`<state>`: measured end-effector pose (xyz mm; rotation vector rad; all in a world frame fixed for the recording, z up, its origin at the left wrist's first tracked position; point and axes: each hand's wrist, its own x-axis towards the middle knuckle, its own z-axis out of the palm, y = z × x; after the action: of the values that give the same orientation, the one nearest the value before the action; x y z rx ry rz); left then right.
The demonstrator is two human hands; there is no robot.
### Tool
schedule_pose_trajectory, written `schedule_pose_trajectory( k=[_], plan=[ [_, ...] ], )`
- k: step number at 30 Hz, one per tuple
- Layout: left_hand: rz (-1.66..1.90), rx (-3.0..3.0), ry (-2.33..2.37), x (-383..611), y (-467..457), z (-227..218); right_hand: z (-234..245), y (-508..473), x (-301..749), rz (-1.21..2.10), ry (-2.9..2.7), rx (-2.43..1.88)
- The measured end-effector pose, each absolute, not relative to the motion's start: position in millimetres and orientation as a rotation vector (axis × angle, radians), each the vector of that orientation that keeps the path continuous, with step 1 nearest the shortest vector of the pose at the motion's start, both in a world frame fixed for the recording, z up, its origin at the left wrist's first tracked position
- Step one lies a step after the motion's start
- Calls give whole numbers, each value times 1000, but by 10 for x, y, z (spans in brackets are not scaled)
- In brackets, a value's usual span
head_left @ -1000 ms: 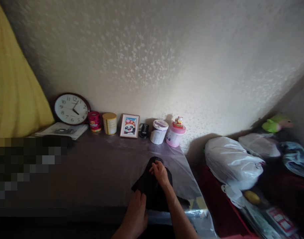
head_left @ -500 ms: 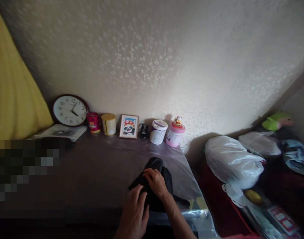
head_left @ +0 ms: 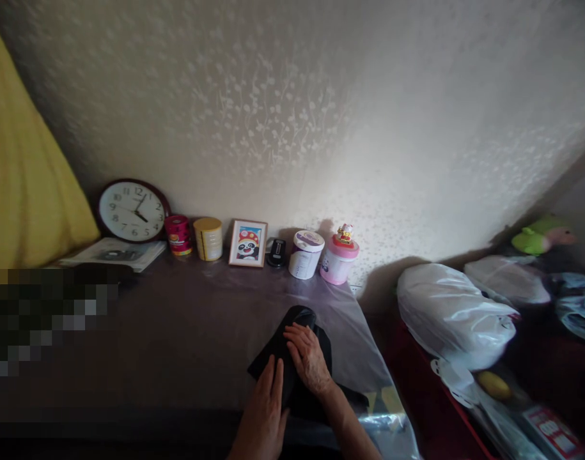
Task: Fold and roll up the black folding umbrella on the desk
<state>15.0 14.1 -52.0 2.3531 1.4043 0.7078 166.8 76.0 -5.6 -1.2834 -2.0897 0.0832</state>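
A black, soft, folded piece, perhaps cloth or a bag [head_left: 298,315], lies near the right front of the plastic-covered table [head_left: 191,338]. A dark strip of it trails out to the right. My right hand [head_left: 309,359] rests on top of it with the fingers stretched out and flat. On its near left side lies my left hand [head_left: 266,402], fingers extended against the black material. Neither hand is closed round anything. Part of the folded piece is hidden under my hands and forearms.
Along the wall stand a clock [head_left: 132,211], a pink can [head_left: 179,235], a yellow-lidded can [head_left: 208,240], a panda picture frame [head_left: 248,243], a white tub [head_left: 306,255] and a pink tub [head_left: 339,263] bearing a figurine. White plastic bags [head_left: 455,313] sit to the right.
My right hand has shifted slightly right and down on the black piece, its fingers now flatter. My left hand's fingers have straightened and come together against it.
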Motion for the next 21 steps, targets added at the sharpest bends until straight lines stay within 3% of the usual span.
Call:
schedule_pose_trajectory(
  k=[9,14,17,21],
  plan=[
    [521,2232,1470,169,177,-411,-97,1577,1999,13,-1958,-1586],
    [518,2244,1456,167,172,-441,0,1229,1847,-113,-1882,-1491],
    [582,2250,1446,166,162,-462,-55,996,1683,-29,-2031,-1372],
    [593,2239,1456,155,169,-438,-109,1129,1714,-25,-1927,-1495]
  ],
)
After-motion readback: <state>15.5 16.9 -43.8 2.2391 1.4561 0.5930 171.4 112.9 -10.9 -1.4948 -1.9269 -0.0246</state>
